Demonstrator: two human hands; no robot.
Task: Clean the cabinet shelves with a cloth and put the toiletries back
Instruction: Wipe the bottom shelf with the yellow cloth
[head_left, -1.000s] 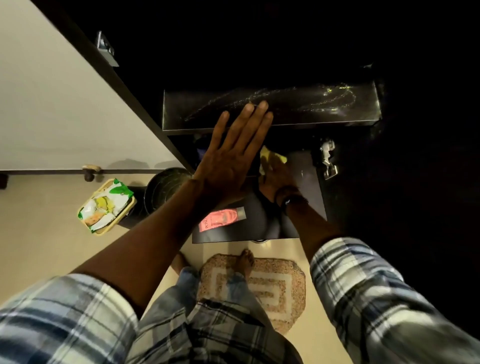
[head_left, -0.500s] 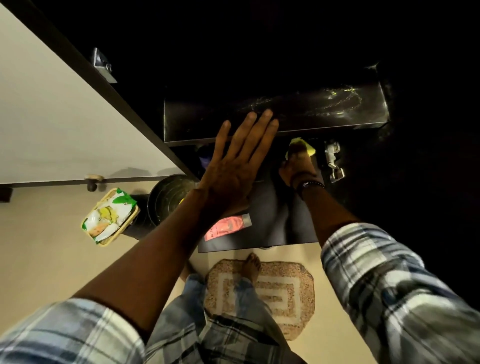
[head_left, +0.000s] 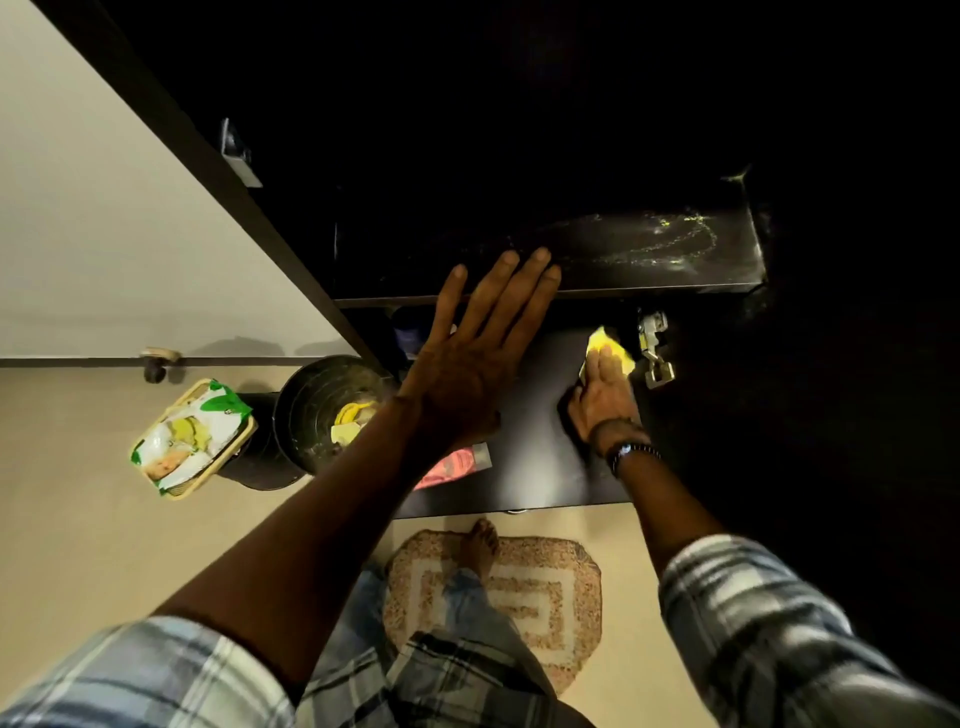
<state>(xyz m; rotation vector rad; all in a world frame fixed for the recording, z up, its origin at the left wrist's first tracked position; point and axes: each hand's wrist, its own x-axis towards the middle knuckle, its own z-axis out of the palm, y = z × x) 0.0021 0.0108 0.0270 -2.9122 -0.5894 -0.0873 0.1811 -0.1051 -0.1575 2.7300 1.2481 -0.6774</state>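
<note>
Left hand (head_left: 483, 358) is spread flat, fingers straight, tips resting on the upper shelf's (head_left: 649, 254) front edge. Right hand (head_left: 605, 400) presses the yellow cloth (head_left: 609, 347) flat onto the lower shelf (head_left: 535, 467), far right corner, right beside the hinge (head_left: 653, 348). A pink tube (head_left: 457, 465) lies near that shelf's front edge. The black bucket (head_left: 291, 395) on the floor has yellow stuff inside, and the basket (head_left: 250, 434) holds packets.

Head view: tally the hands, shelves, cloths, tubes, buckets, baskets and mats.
Hands: 2 (left hand, right hand)
Shelves: 2 (upper shelf, lower shelf)
Cloth: 1
Tube: 1
Bucket: 1
Basket: 1
Mat: 1
Total: 9
</note>
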